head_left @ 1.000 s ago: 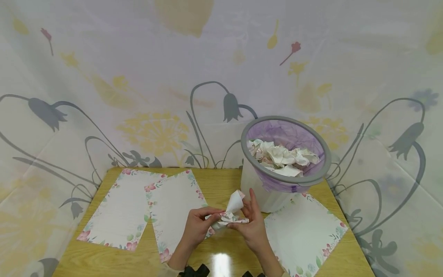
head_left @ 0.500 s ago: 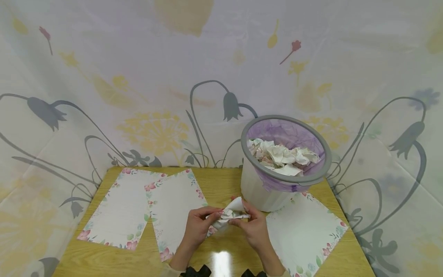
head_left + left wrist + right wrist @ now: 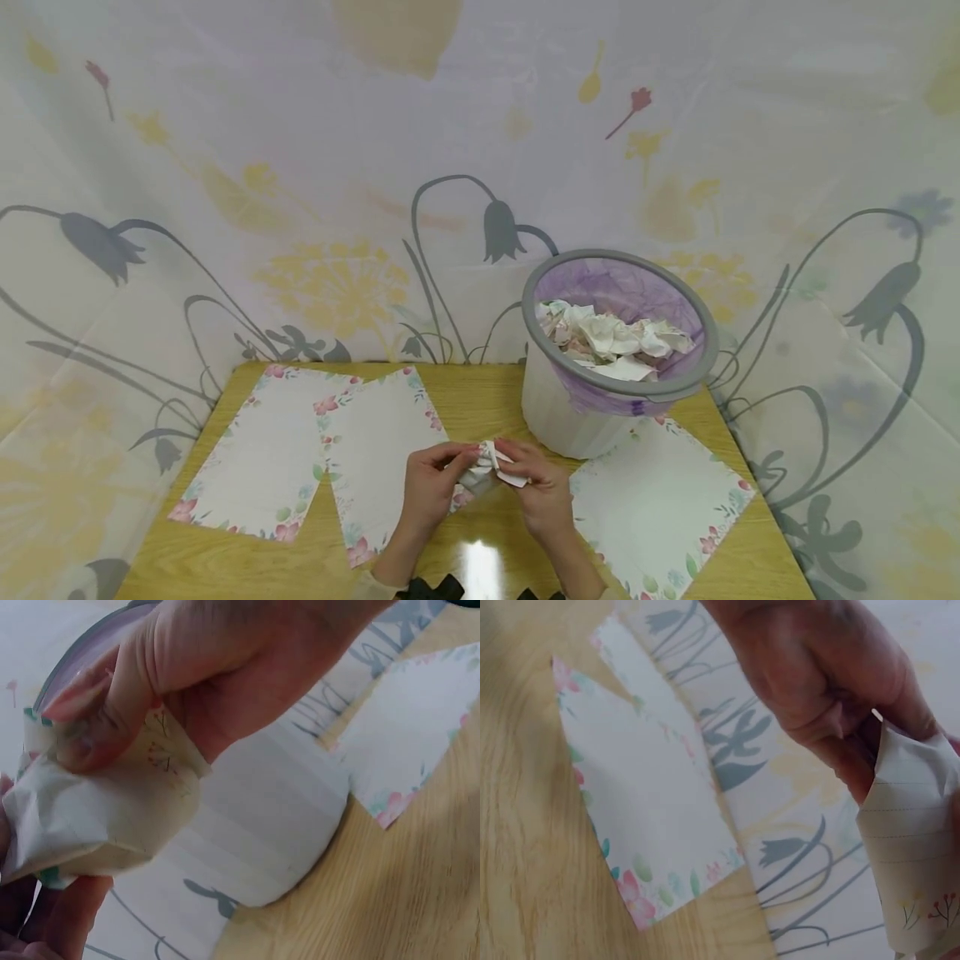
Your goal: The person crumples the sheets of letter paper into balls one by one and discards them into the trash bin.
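Between my two hands, low in the middle of the head view, is a partly crumpled sheet of paper (image 3: 481,477) with printed flowers. My left hand (image 3: 433,485) grips its left side, and my right hand (image 3: 543,492) pinches the right side from close by. In the left wrist view the crumpled paper (image 3: 112,810) bulges out below the left thumb. Dotted lines and small flowers show on the same paper (image 3: 915,840) in the right wrist view. Some fingertips are hidden behind it.
Just beyond the hands stands a white bin (image 3: 573,425) with a purple liner, holding crumpled papers (image 3: 611,337). Two flower-bordered sheets (image 3: 258,450) overlap slightly on the left of the wooden table (image 3: 480,392). Another sheet (image 3: 663,508) lies to the right, partly behind the bin.
The paper's upright flap has been folded down, and the bundle is smaller. My right hand has moved left, closer to the left hand, and its raised fingers have curled over the paper.
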The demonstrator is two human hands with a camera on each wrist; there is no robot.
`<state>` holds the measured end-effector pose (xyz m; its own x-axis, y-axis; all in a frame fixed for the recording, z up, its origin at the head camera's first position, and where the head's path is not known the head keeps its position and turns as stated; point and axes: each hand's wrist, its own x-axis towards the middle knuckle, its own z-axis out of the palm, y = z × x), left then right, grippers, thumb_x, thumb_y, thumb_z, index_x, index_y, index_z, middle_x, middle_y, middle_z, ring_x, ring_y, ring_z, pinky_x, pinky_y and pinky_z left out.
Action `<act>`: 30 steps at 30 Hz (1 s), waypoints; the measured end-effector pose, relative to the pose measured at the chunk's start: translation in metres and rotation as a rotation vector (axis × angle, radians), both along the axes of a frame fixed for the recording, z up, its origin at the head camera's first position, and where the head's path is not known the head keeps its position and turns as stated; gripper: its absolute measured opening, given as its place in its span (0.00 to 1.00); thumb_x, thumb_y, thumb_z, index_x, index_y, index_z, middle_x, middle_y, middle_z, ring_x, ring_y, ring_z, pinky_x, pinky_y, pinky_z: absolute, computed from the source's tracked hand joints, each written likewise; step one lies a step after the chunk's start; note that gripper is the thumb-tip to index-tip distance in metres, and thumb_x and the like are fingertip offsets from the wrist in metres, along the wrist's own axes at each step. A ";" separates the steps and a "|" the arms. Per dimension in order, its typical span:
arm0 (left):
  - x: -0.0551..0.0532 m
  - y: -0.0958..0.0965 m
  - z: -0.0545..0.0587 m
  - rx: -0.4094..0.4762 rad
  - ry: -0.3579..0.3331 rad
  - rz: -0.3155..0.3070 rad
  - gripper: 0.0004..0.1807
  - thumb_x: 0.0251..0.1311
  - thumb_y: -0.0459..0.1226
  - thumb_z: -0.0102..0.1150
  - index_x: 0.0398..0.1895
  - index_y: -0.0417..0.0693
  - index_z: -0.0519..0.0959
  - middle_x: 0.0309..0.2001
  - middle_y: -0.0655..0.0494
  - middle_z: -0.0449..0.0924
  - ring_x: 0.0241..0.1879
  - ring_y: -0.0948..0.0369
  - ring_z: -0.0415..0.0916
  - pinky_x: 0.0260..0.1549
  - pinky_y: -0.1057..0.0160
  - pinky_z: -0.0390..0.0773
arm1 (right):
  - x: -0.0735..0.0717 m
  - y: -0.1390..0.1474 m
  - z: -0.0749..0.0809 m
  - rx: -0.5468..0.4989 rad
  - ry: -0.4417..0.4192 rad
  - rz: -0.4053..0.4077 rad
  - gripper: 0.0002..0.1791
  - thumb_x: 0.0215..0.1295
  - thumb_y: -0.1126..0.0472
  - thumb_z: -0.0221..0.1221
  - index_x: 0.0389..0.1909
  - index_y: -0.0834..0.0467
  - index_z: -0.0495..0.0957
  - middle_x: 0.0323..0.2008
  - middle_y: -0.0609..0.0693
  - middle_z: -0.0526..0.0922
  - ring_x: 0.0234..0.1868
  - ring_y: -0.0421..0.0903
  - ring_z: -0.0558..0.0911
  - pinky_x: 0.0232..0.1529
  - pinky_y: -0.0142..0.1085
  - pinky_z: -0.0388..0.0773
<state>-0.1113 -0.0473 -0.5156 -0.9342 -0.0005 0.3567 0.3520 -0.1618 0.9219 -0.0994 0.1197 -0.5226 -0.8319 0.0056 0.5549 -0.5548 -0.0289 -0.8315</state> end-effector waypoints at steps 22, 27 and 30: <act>0.006 0.004 0.001 -0.010 -0.197 -0.021 0.14 0.58 0.29 0.68 0.47 0.34 0.84 0.47 0.41 0.85 0.44 0.59 0.83 0.37 0.67 0.82 | 0.003 -0.010 -0.005 -0.034 0.010 -0.162 0.12 0.49 0.87 0.63 0.32 0.73 0.85 0.45 0.66 0.85 0.52 0.45 0.83 0.47 0.30 0.80; 0.005 0.003 -0.001 -0.032 -0.202 0.023 0.15 0.53 0.29 0.73 0.45 0.36 0.86 0.44 0.42 0.86 0.43 0.59 0.83 0.34 0.66 0.82 | 0.001 -0.012 -0.007 -0.081 -0.033 -0.135 0.08 0.49 0.87 0.63 0.29 0.76 0.83 0.43 0.71 0.83 0.51 0.43 0.84 0.47 0.32 0.81; 0.004 0.003 -0.001 -0.056 -0.197 0.083 0.13 0.52 0.28 0.73 0.42 0.36 0.87 0.41 0.44 0.87 0.41 0.61 0.84 0.32 0.67 0.82 | 0.000 -0.014 -0.007 -0.085 -0.033 -0.134 0.07 0.49 0.86 0.64 0.27 0.75 0.83 0.42 0.73 0.82 0.51 0.43 0.84 0.47 0.32 0.81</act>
